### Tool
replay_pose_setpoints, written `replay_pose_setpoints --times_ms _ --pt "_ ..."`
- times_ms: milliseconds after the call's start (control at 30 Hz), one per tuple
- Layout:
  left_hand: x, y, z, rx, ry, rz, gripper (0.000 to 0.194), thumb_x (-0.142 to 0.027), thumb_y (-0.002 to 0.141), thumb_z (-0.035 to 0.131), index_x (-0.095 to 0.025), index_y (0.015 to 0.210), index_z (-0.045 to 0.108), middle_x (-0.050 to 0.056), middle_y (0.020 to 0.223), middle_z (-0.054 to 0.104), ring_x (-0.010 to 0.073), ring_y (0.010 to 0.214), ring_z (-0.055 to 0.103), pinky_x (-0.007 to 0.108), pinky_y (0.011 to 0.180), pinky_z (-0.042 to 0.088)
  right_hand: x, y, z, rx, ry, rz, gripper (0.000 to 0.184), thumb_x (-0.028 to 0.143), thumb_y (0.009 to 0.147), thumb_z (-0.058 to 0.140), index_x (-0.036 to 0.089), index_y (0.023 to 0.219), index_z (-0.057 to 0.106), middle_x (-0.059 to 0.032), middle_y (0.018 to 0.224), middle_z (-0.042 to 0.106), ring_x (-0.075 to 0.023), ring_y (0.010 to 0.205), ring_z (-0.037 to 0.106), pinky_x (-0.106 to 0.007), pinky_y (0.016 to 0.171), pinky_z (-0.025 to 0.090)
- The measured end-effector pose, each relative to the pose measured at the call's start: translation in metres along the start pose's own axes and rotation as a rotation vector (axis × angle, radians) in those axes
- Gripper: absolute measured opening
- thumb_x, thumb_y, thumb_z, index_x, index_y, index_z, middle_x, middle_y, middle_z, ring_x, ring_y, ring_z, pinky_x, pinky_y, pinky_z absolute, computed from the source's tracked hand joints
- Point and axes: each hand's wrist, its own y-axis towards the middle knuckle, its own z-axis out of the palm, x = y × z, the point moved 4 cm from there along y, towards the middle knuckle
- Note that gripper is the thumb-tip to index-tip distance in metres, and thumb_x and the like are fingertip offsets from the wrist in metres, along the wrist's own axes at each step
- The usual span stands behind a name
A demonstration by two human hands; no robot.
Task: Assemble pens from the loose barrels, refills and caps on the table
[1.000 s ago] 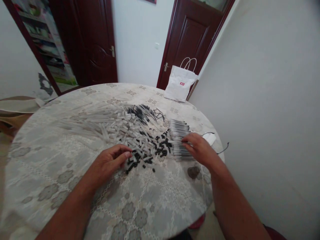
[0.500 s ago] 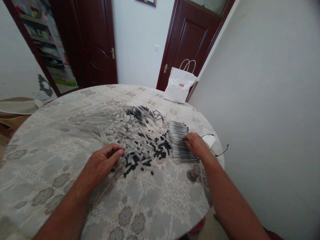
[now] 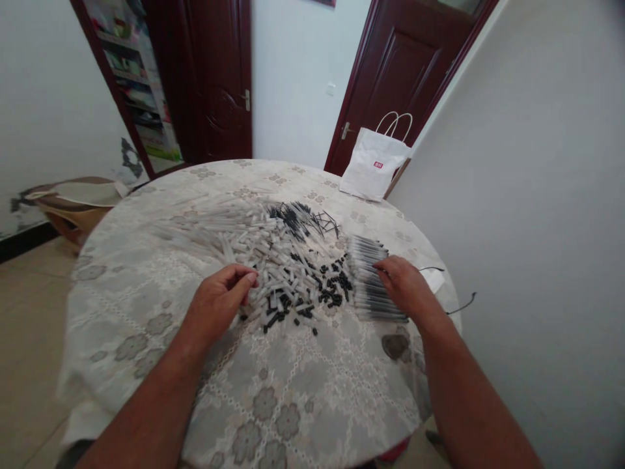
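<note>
My left hand hovers at the near left edge of a heap of short whitish plastic tubes. Its thumb and fingers are pinched together; whatever they hold is hidden. My right hand reaches over a neat row of clear pens with dark tips, laid side by side. Its fingers are closed and bent down at the row, and what lies between them cannot be made out. Loose black caps lie between the heap and the row.
Thin black pen refills and long clear tubes lie farther back on the round table with a patterned cloth. A white paper bag stands at the far right edge. A white item with a dark cord sits beyond my right hand.
The whole view has shifted, so the table appears farther right. Both hands keep nearly the same places over the heap and the row.
</note>
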Motion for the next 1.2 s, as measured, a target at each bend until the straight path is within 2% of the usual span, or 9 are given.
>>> replay_pose_setpoints --times_ms 100,167,267,367,533,800,900,1033,1200 --pt "0.000 0.001 -0.006 -0.084 -0.003 -0.023 0.028 -0.047 0.085 0.063 -0.020 0.087 0.071 0.001 0.066 0.066 0.0176 0.058 0.058 0.029 0.059 0.045 0.043 0.011 -0.007 0.041 0.068 -0.072 0.025 0.021 0.098 0.051 0.019 0.112 0.073 -0.0112 0.107 0.072 -0.0233 0.101 0.064 -0.032 0.093 0.045" --pt "0.002 0.001 -0.009 -0.126 -0.011 -0.037 0.028 -0.047 0.086 0.062 -0.020 0.088 0.071 0.001 0.065 0.065 0.0174 0.058 0.057 0.029 0.060 0.044 0.074 0.022 -0.001 0.117 0.085 -0.122 0.024 0.024 0.098 0.053 0.020 0.112 0.072 -0.0102 0.107 0.073 -0.0227 0.099 0.065 -0.031 0.091 0.045" --pt "0.007 0.002 -0.011 -0.155 -0.043 -0.038 0.028 -0.047 0.088 0.061 -0.021 0.090 0.070 0.001 0.072 0.069 0.0161 0.058 0.057 0.029 0.061 0.045 0.112 0.042 0.021 0.171 0.064 -0.109 0.024 0.023 0.098 0.052 0.019 0.109 0.073 -0.0123 0.107 0.074 -0.0225 0.101 0.067 -0.030 0.089 0.045" --pt "0.010 0.003 -0.012 -0.158 -0.061 -0.029 0.028 -0.046 0.089 0.061 -0.020 0.090 0.069 0.002 0.080 0.072 0.0149 0.057 0.056 0.029 0.062 0.045 0.131 0.059 0.050 0.186 -0.003 0.031 0.027 0.032 0.099 0.052 0.017 0.104 0.073 -0.0155 0.106 0.074 -0.0245 0.099 0.069 -0.032 0.085 0.047" --pt "0.009 0.003 -0.011 -0.137 -0.091 -0.035 0.028 -0.046 0.087 0.062 -0.019 0.089 0.069 0.003 0.078 0.072 0.0151 0.056 0.056 0.028 0.059 0.044 0.137 0.065 0.080 0.192 -0.069 0.165 0.031 0.036 0.098 0.050 0.016 0.105 0.072 -0.0170 0.104 0.074 -0.0263 0.097 0.071 -0.034 0.081 0.049" --pt "0.006 0.001 -0.007 -0.106 -0.124 -0.056 0.026 -0.044 0.086 0.063 -0.019 0.089 0.070 0.002 0.075 0.070 0.0149 0.054 0.056 0.028 0.056 0.044 0.132 0.062 0.086 0.195 -0.044 0.162 0.026 0.031 0.093 0.053 0.015 0.096 0.073 -0.0168 0.099 0.076 -0.0255 0.092 0.071 -0.031 0.077 0.047" --pt "0.004 0.000 -0.005 -0.094 -0.158 -0.064 0.026 -0.044 0.084 0.065 -0.019 0.091 0.071 0.003 0.079 0.072 0.0140 0.053 0.055 0.028 0.054 0.044 0.129 0.060 0.084 0.090 0.018 0.176 0.023 0.030 0.093 0.052 0.017 0.094 0.070 -0.0136 0.094 0.075 -0.0236 0.087 0.070 -0.029 0.075 0.045" --pt "0.004 -0.001 -0.002 -0.055 -0.205 -0.085 0.033 -0.046 0.084 0.065 -0.017 0.099 0.072 0.004 0.079 0.072 0.0138 0.052 0.055 0.028 0.054 0.045 0.142 0.053 0.072 -0.114 0.245 0.000 0.019 0.029 0.096 0.050 0.018 0.096 0.065 -0.0079 0.088 0.072 -0.0195 0.079 0.065 -0.027 0.074 0.043" --pt "0.010 -0.002 0.006 0.101 -0.264 -0.086 0.043 -0.049 0.086 0.065 -0.017 0.114 0.069 0.001 0.069 0.066 0.0151 0.054 0.056 0.028 0.054 0.045 0.187 0.037 0.062 -0.112 0.468 -0.406 0.016 0.029 0.099 0.051 0.019 0.097 0.063 -0.0054 0.088 0.067 -0.0174 0.079 0.060 -0.027 0.075 0.043"
